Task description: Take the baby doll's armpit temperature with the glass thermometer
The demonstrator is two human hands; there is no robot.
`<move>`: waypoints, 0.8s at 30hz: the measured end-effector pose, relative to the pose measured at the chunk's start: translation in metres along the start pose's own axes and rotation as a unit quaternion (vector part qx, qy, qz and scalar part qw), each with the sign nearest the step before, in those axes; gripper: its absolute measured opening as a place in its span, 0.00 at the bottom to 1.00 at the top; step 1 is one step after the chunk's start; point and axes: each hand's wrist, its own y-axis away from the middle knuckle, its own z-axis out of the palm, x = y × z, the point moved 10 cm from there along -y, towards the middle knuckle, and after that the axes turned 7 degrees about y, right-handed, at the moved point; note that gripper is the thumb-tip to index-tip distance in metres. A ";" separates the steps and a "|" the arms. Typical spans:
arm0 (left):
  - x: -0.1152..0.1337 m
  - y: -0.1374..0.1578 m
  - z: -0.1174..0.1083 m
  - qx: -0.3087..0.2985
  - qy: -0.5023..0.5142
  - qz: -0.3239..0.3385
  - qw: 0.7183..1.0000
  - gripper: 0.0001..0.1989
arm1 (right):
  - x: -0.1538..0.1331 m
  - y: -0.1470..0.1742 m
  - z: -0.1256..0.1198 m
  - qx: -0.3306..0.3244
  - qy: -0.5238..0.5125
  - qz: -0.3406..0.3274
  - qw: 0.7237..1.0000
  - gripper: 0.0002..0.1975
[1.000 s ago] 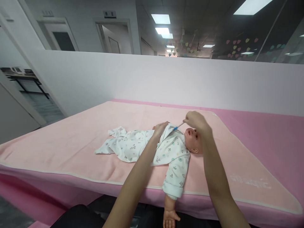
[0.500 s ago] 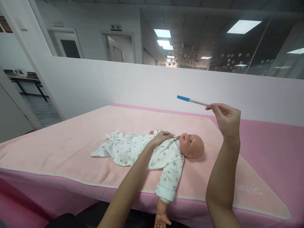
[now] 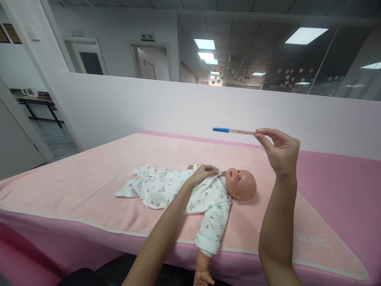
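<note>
A glass thermometer (image 3: 241,132) with a blue cap (image 3: 220,130) is held nearly level in the air by my right hand (image 3: 279,149). Thumb and fingertips pinch its right end, and the capped end points left. Below lies a baby doll (image 3: 241,184) on its back, head to the right, in a white printed outfit (image 3: 160,186). Across the doll's chest rests my left hand (image 3: 204,172), its fingers stretched loosely over the cloth near the collar. Part of the doll's body is hidden behind my left forearm. One doll arm (image 3: 212,228) reaches over the near edge.
A peach blanket (image 3: 98,171) with pale trim covers much of the pink padded table (image 3: 336,182). Behind it stands a low white wall (image 3: 178,103) with glass above. Doors and a dark-legged table (image 3: 41,101) are farther back on the left.
My right hand has tipped the thermometer from a slant to nearly level, and its capped end has moved left and down. My left hand stays on the doll's chest.
</note>
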 end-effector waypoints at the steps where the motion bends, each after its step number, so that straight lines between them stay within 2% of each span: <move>1: 0.000 0.000 0.000 0.001 0.000 0.002 1.000 0.15 | -0.001 0.000 0.000 0.004 -0.005 -0.002 1.000 0.07; 6: -0.001 0.000 0.000 -0.001 0.002 0.002 1.000 0.15 | -0.005 0.001 -0.004 0.029 -0.045 -0.022 0.998 0.06; 14: -0.003 -0.003 -0.004 0.018 -0.013 -0.007 1.000 0.13 | -0.007 0.001 -0.005 0.030 -0.045 -0.041 0.998 0.07; 24: -0.008 -0.004 -0.004 0.011 -0.021 -0.009 1.000 0.19 | -0.008 0.003 -0.002 0.022 -0.035 -0.051 0.998 0.08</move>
